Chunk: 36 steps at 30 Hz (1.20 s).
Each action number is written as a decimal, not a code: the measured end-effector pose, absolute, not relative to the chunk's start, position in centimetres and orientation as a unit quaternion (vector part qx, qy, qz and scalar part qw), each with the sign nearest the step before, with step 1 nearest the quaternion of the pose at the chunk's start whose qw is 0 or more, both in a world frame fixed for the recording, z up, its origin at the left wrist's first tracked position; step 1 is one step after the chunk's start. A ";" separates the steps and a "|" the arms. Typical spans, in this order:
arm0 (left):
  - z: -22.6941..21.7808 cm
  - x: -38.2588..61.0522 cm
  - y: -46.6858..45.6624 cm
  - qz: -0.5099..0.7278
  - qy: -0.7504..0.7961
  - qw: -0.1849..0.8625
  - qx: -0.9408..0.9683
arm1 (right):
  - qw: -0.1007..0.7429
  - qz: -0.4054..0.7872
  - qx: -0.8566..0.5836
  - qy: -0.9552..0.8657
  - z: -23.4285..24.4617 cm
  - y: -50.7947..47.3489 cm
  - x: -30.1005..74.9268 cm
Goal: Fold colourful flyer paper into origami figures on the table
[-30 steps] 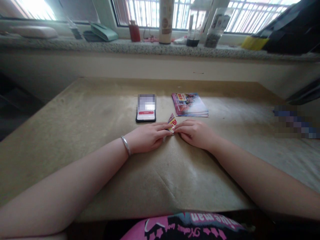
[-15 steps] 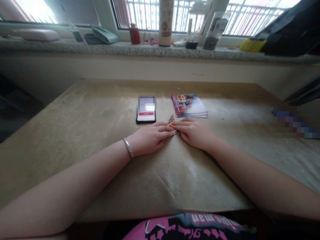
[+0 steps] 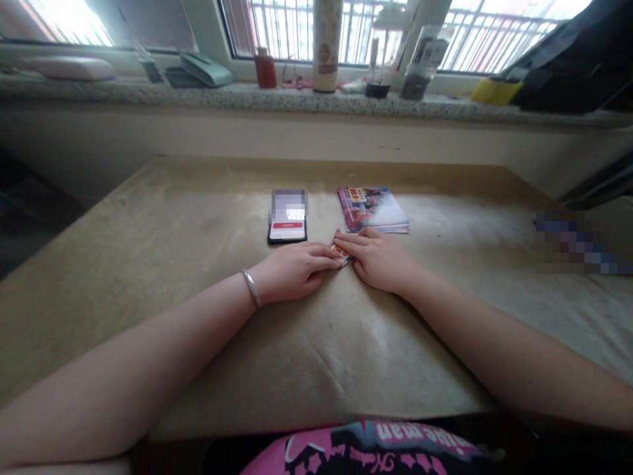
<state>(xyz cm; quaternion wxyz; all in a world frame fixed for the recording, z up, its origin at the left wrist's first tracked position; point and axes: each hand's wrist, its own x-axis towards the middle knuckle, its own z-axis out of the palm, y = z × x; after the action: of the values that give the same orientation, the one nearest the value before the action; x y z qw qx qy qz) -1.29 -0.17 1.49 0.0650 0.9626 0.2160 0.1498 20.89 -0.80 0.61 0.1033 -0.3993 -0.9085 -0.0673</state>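
A small folded piece of printed paper (image 3: 340,251) lies on the table between my hands, mostly covered by fingers. My left hand (image 3: 291,270), with a silver bangle at the wrist, presses its fingertips on the paper's left side. From the right, my right hand (image 3: 380,258) lays its close-set fingers across the upper part of the paper. Both hands rest low against the tabletop, fingertips nearly meeting. Just beyond my right hand sits a stack of colourful printed flyers (image 3: 373,210). A phone (image 3: 287,232) with a lit screen lies beyond my left hand.
The table (image 3: 198,218) has a smooth beige cover. Along the granite windowsill (image 3: 277,99) stand a red bottle (image 3: 266,69), a tall cylinder (image 3: 326,53), clear containers and a green case (image 3: 206,70). A blurred-out item (image 3: 578,244) lies at the table's right side.
My right fingers have shifted up and left over the folded paper, hiding more of its yellow part. My left hand stays nearly in place.
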 end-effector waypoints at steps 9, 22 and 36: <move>0.9 -1.2 0.4 0.174 0.193 0.085 0.962 | 0.092 -0.065 -0.447 -0.887 0.2 0.1 21.0; 0.7 -0.9 0.8 0.159 0.206 0.063 0.963 | 0.056 -0.066 -0.485 -0.870 0.5 0.4 20.6; 1.0 -1.4 0.2 0.114 0.197 -0.002 0.974 | 0.062 -0.041 -0.446 -0.892 1.6 -1.7 21.3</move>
<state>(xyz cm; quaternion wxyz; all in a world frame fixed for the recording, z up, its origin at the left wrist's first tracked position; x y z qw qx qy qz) -1.42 0.23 0.98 -0.0022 0.9738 0.1967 0.1138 21.29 -1.71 1.63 0.0616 -0.4464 -0.8918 -0.0405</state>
